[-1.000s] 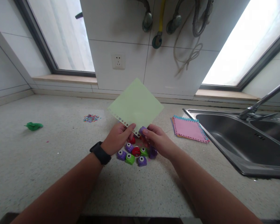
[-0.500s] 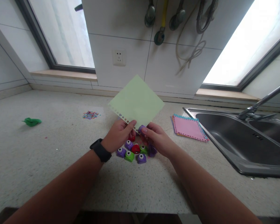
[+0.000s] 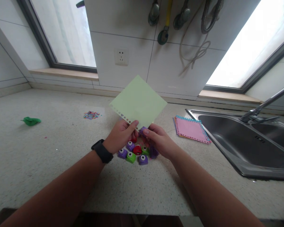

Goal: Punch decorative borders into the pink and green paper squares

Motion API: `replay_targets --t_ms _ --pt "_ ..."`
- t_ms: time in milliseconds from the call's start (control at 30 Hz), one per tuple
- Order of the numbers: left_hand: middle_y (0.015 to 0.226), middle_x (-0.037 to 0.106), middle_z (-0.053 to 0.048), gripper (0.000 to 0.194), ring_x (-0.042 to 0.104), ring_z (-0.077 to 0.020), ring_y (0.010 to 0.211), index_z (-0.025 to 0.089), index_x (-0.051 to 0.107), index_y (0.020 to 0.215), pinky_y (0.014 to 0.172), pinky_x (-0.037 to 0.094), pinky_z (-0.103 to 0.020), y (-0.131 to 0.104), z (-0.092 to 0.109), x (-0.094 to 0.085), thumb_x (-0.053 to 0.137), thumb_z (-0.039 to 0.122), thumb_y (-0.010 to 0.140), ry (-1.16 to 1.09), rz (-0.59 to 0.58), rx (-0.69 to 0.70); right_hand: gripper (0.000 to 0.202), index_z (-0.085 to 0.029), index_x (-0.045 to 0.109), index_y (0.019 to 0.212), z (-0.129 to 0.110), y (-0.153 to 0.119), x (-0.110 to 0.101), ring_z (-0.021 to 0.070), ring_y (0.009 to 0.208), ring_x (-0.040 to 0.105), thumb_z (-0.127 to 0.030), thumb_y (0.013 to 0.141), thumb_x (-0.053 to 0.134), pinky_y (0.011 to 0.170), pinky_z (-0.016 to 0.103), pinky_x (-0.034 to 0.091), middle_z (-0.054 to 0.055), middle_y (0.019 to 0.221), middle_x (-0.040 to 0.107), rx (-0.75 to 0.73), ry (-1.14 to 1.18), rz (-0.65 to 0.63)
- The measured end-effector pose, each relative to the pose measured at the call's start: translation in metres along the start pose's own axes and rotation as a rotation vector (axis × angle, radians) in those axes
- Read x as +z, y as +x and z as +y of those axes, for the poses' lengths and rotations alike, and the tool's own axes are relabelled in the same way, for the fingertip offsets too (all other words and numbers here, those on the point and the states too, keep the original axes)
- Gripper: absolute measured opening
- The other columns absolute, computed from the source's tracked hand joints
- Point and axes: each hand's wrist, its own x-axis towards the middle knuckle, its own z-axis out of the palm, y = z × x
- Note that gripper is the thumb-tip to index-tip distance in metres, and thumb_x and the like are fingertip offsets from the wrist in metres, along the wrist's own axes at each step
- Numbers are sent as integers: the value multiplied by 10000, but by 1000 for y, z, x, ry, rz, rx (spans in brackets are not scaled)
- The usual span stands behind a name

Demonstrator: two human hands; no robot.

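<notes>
A sheet of pale green paper is held up with one corner toward me. Small shapes are punched along its lower left edge. My left hand pinches that edge between thumb and fingers. At the near corner my right hand grips a purple craft punch, thumb on top, with the paper's corner at it. Below both hands, several more punches lie on the counter: a red punch, a green punch and a purple punch among them. The fingertips under the paper are partly hidden.
A stack of punched paper, pink on top, lies at the right beside the steel sink and its faucet. A pile of confetti and a crumpled green item lie on the left of the speckled counter.
Both hands hold nearly the same pose on the paper and punch. The whole view has shifted very slightly; nothing was taken up or let go.
</notes>
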Motion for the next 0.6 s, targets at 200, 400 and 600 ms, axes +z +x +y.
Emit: replay_targets --t_ms 200,400,600 --pt "532 607 -4 464 496 -88 439 157 597 645 450 385 -218 1 -3 -1 531 530 914 -6 -7 -3 289 -197 606 946 0 1 1 118 589 491 -473 878 657 525 262 387 15 776 599 -5 -1 10" --pt "583 622 9 376 522 -97 465 168 583 754 450 400 -220 0 -5 -1 586 520 884 -53 -7 -11 318 -198 601 961 -1 0 1 118 590 485 -498 872 655 525 259 391 15 778 593 1 -27 16" --pt "576 628 1 368 511 -100 456 155 594 747 459 415 -238 -1 -1 -1 604 499 877 -14 -29 -23 308 -196 597 962 -4 1 2 102 582 467 -487 879 655 512 245 366 8 792 586 -17 -12 -2"
